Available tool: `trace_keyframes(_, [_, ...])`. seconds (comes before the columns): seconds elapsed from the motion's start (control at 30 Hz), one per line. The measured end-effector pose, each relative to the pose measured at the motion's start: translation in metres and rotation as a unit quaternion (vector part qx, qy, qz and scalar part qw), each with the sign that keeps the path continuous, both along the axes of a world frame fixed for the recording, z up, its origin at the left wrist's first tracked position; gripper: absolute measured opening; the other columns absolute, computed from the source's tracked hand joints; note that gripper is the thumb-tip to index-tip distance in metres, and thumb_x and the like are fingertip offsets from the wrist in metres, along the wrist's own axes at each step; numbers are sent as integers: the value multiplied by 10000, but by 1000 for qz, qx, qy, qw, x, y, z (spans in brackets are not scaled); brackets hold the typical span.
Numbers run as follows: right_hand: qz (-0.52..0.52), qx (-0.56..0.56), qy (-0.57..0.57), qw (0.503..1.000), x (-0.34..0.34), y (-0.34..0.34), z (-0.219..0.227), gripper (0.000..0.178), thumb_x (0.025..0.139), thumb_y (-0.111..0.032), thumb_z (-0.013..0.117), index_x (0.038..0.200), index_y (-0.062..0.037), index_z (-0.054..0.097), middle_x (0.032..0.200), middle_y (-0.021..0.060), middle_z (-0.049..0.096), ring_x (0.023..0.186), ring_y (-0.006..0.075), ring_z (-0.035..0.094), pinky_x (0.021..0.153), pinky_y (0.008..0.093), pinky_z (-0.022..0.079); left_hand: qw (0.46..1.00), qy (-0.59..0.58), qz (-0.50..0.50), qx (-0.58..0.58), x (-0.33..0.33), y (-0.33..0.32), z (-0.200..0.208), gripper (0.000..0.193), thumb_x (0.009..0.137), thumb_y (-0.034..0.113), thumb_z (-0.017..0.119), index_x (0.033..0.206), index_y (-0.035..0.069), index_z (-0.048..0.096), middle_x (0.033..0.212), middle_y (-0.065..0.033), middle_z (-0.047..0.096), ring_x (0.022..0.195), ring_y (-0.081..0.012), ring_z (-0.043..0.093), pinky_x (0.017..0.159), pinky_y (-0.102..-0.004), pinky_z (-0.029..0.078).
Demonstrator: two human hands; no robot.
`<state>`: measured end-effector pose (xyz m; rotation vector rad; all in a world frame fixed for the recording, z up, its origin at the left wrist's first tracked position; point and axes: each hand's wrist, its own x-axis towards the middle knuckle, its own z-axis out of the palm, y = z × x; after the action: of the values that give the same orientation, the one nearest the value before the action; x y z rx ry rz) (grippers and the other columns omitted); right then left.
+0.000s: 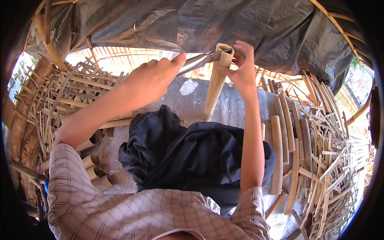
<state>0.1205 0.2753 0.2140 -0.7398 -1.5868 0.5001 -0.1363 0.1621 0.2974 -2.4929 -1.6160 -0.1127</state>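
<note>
My left hand (pixel 156 78) is closed round the handle end of a broad-bladed knife (pixel 205 60), the handle itself hidden in the fist. The blade slants up to the right and lies across the top of a split bamboo piece (pixel 215 88). That piece stands nearly upright beyond my knees, hollow at its upper end, its foot on the grey surface. At its top right is my right hand (pixel 243 70), thumb against the bamboo and the other fingers curled close to the blade's tip. Dark cloth (pixel 192 156) covers my lap.
To the right lie several cut bamboo lengths (pixel 276 156) beside a heap of thin split strips (pixel 336 172). More bamboo strips (pixel 76 92) are stacked at the left, with short bamboo sections (pixel 94 172) near my left elbow. Black plastic sheeting (pixel 160 24) hangs across the far side.
</note>
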Motion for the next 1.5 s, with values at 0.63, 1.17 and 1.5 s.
trace_keyframes(0.63, [-118,5,-107,987,22,14,-63,682,768,-87,866,1341,12,510,1245,177,623,1108,308,652,899,414,547,58,-774,-127,-618,23,24,-60,474,960,-28,414,1389,-172,274,1092,-171,450,622,-137,554,339,-192,480])
trace_keyframes(1.17, [-442,-394,-249,766,205,-336,-343,449,922,-168,631,1299,45,512,1378,316,460,1224,501,478,1035,521,425,1,-787,-148,-599,1,-12,-84,406,1105,114,328,1425,-112,222,861,-113,443,454,-84,494,277,-190,398])
trace_keyframes(1.5, [-529,-430,-212,700,148,-334,-347,490,982,-247,500,1379,41,501,1370,282,487,1269,476,478,960,502,511,24,-790,-149,-594,-11,-32,-95,343,1090,72,360,1369,-124,323,831,-70,428,452,-33,452,283,-173,377])
